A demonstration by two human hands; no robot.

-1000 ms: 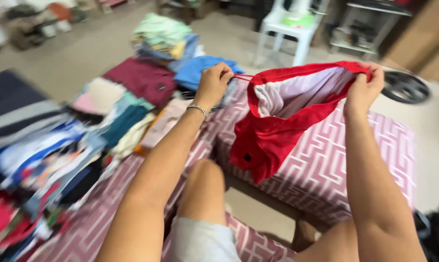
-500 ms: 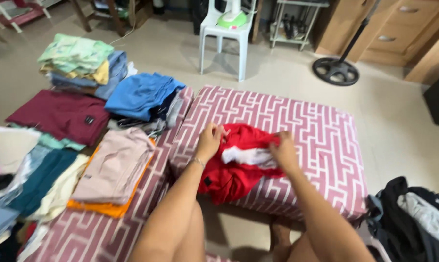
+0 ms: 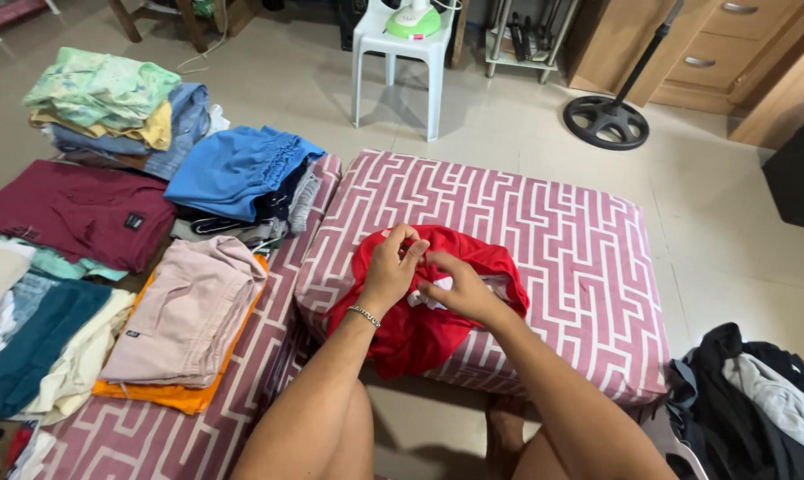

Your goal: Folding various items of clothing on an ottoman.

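Fingers [image 3: 408, 252] of both hands pinch red shorts [image 3: 402, 333], hem hanging toward the person.

Both hands meet on a red fabric garment with a white lining [image 3: 420, 333] that lies bunched near the front-left corner of a pink cushion with a white maze pattern [image 3: 562, 240], its lower part draping over the cushion's front edge. The left hand [image 3: 391, 267], a thin bracelet on its wrist, pinches the cloth at the top of the bundle; the right hand [image 3: 460, 292] grips it just beside, fingertips touching the white lining. To the left, on a second cushion of the same pattern [image 3: 153, 427], lie folded stacks: a pale pink pile on orange cloth [image 3: 188, 311], a blue pile [image 3: 237, 169], a maroon shirt [image 3: 73, 213]. A white plastic chair [image 3: 397, 53] stands beyond.
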